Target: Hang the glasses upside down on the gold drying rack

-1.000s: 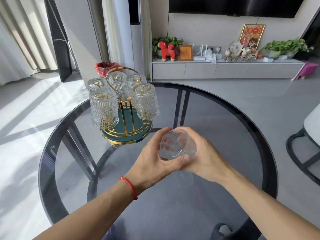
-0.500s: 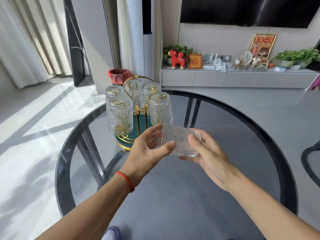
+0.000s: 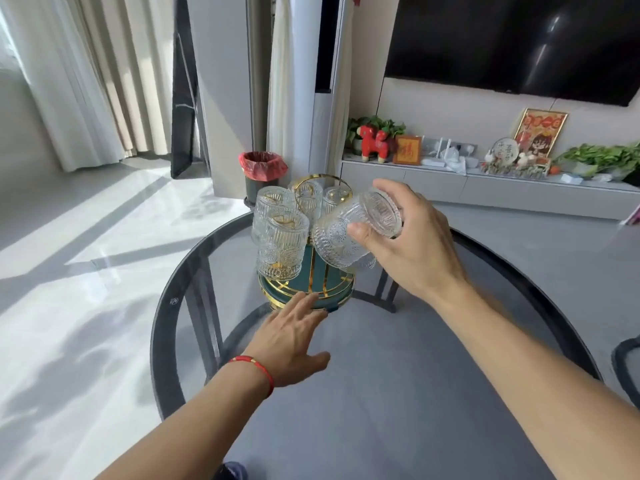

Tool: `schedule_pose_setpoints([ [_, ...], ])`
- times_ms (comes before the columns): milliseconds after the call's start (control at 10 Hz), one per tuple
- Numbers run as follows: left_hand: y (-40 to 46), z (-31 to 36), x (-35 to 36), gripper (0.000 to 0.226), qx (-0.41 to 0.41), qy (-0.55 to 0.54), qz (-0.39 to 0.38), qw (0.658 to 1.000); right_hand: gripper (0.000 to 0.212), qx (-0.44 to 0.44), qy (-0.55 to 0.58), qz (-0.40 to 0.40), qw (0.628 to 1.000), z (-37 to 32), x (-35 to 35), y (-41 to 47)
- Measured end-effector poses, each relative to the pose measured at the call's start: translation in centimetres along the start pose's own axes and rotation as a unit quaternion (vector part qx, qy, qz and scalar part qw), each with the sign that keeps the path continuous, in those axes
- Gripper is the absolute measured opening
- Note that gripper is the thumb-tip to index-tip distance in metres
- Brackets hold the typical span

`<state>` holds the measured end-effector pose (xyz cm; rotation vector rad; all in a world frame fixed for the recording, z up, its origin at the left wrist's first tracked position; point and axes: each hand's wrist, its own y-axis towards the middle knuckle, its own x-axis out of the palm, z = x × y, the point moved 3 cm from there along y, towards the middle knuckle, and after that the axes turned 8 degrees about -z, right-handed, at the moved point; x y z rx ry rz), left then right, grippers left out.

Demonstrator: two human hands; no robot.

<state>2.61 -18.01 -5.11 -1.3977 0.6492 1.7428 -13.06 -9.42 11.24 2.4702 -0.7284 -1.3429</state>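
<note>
The gold drying rack (image 3: 313, 289) with a round green base stands on the far side of the glass table (image 3: 433, 393). Several ribbed clear glasses hang on it upside down, the nearest hung glass (image 3: 280, 249) at front left. My right hand (image 3: 412, 244) grips another ribbed glass (image 3: 349, 233), tilted with its mouth down and left, at the rack's right front. My left hand (image 3: 294, 341) is flat with fingers apart, its fingertips touching the near rim of the rack's base.
A bin with a red bag (image 3: 262, 174) stands on the floor behind the table. A low grey cabinet (image 3: 485, 192) with ornaments and plants runs along the far wall under a television (image 3: 519, 43). A dark chair (image 3: 627, 365) edges in at right.
My left hand let go of the glass and dropped to the rack's base. My right hand carried the glass up and forward to the rack, tipping it mouth-down.
</note>
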Motion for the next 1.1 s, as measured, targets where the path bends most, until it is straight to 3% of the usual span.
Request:
schedule_pose_setpoints([
  [600, -0.3, 0.2, 0.5, 0.063, 0.003, 0.022, -0.03, 0.999, 0.068, -0.017, -0.224, -0.166, 0.96, -0.1, 7.1, 4.3],
  [1000, -0.4, 0.1, 0.2, 0.065, 0.004, 0.005, -0.03, 1.0, 0.064, -0.044, -0.218, -0.154, 0.963, 0.8, 7.5, 3.5],
  [1100, -0.6, 0.3, 0.2, 0.064, 0.004, 0.003, -0.027, 1.0, 0.057, -0.058, -0.185, -0.112, 0.975, 1.2, 6.8, 2.1],
])
